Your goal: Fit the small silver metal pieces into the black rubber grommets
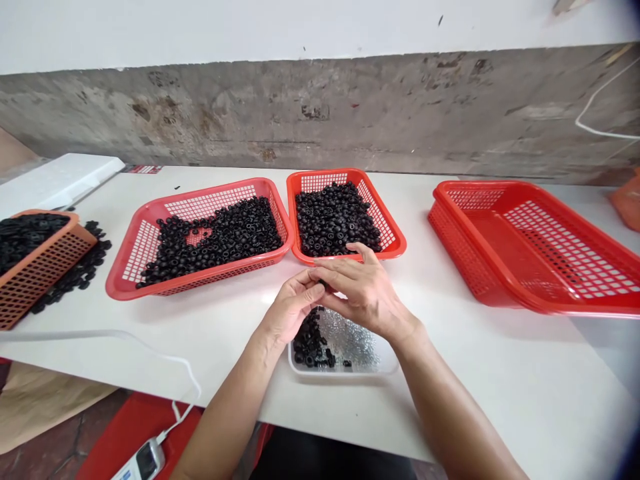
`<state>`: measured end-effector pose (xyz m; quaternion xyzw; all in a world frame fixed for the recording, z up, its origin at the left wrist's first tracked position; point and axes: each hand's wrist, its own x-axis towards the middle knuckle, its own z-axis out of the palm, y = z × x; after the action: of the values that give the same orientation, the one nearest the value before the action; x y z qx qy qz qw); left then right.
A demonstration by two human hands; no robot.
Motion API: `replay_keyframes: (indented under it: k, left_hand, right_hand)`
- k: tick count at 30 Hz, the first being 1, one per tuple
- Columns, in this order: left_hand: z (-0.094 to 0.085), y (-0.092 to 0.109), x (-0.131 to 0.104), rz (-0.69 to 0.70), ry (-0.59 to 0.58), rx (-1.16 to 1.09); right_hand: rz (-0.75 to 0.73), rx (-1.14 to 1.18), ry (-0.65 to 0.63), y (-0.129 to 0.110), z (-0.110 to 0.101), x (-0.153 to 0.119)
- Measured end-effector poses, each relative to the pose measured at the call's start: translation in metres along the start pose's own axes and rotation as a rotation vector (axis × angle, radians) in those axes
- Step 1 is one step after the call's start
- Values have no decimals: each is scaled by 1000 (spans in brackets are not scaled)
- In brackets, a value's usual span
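Note:
My left hand and my right hand meet above a clear plastic tray. A small black piece shows between their fingertips, mostly hidden. The left fingers pinch it, and the right thumb and fingers close in on it from the other side. Inside the tray, black ring-like pieces lie on the left and small shiny clear or metallic pieces on the right. Just beyond my hands stands a red basket filled with small black ring-shaped parts.
Another red basket of black parts sits left of centre. An orange basket stands at far left, with loose black pieces beside it. Stacked red baskets are on the right. A white cable crosses the table's left front.

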<state>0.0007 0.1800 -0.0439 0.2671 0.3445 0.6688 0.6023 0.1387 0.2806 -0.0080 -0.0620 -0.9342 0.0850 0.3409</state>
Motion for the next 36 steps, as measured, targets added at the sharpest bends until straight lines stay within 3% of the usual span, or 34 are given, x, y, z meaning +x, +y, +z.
replay_keyframes:
  k: [5, 13, 19, 29, 36]
  left_hand:
    - [1, -1, 0, 4, -24, 8]
    - [3, -5, 1, 151, 119, 183]
    - [4, -2, -2, 98, 36, 181]
    - [6, -7, 0, 148, 88, 228]
    - [2, -11, 1, 230, 113, 358]
  right_hand:
    - [15, -37, -36, -2, -1, 1]
    - [-15, -198, -31, -7, 1, 3]
    - [-5, -130, 14, -3, 2, 1]
    - [-137, -143, -42, -1, 3, 3]
    - [-92, -111, -9, 2, 11, 2]
